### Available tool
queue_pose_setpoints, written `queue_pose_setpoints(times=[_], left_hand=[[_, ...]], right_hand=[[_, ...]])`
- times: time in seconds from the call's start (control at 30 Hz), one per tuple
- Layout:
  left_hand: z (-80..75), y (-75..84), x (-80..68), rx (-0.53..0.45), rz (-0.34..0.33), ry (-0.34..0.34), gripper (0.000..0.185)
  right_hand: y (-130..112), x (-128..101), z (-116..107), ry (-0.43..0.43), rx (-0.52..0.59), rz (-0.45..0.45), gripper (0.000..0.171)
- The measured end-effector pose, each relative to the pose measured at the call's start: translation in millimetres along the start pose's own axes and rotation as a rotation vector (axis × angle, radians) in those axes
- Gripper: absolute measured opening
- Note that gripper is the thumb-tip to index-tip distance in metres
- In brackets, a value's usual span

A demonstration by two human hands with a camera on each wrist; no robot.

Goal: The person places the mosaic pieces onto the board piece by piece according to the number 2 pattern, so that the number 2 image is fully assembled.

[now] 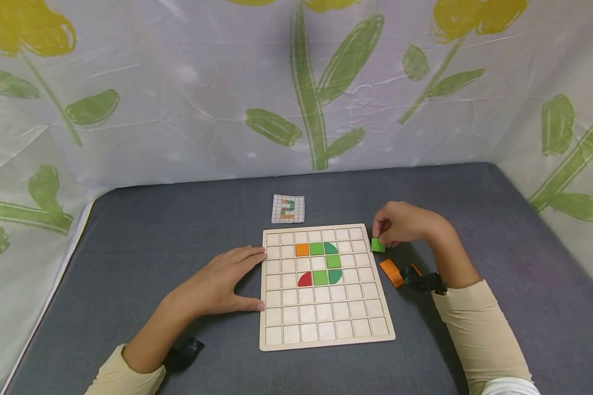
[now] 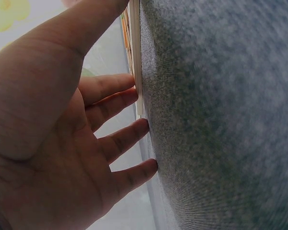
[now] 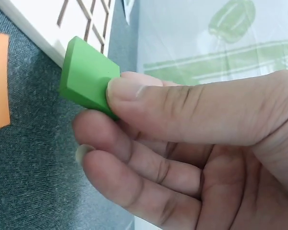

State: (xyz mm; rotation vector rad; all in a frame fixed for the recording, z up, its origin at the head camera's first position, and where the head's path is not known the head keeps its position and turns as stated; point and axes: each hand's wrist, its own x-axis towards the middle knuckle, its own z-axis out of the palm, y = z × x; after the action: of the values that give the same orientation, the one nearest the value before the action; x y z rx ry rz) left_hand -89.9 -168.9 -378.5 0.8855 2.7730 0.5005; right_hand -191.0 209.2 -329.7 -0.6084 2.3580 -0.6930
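While my right hand (image 1: 400, 224) pinches the green tile (image 1: 378, 245) between thumb and fingers just off the board's (image 1: 326, 336) right edge, the open squares lie to its left. My left hand (image 1: 224, 280) rests spread flat against the board's left edge.

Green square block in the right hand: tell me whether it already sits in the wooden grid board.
No: the right hand pinches the green square block beside the wooden grid board.

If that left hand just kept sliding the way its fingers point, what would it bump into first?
Probably the wooden grid board: the left hand lies flat on the grey mat, fingertips already at the board's left edge, seemingly touching it in the wrist view.
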Motion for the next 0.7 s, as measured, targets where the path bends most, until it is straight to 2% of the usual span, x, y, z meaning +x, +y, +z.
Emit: queue_pose_setpoints(times=[0.13,0.3,0.4,0.53,0.7], left_hand=[[-0.1,-0.9,-0.4,0.0,0.005,0.001,0.094],[-1.2,-1.6,-0.3,-0.005,0.013,0.007,0.092],[-1.8,-1.3,-0.1,0.001,0.015,0.007,0.092],[-1.4,-0.6,0.3,0.007,0.018,0.009,0.092],[-0.2,-0.5,-0.3,0.009,0.019,0.018,0.092]], right_hand=[[-2.1,2.2,3.2,-0.015,0.072,-0.05,0.006],[-4.6,8.1,15.3,-0.067,0.233,-0.137,0.007],[-8.6,9.8,24.4,-0.064,0.313,-0.137,0.009],[-18.1,10.4,37.8,-0.028,0.357,-0.119,0.008],[-33.5,9.9,54.2,-0.01,0.351,-0.14,0.006]])
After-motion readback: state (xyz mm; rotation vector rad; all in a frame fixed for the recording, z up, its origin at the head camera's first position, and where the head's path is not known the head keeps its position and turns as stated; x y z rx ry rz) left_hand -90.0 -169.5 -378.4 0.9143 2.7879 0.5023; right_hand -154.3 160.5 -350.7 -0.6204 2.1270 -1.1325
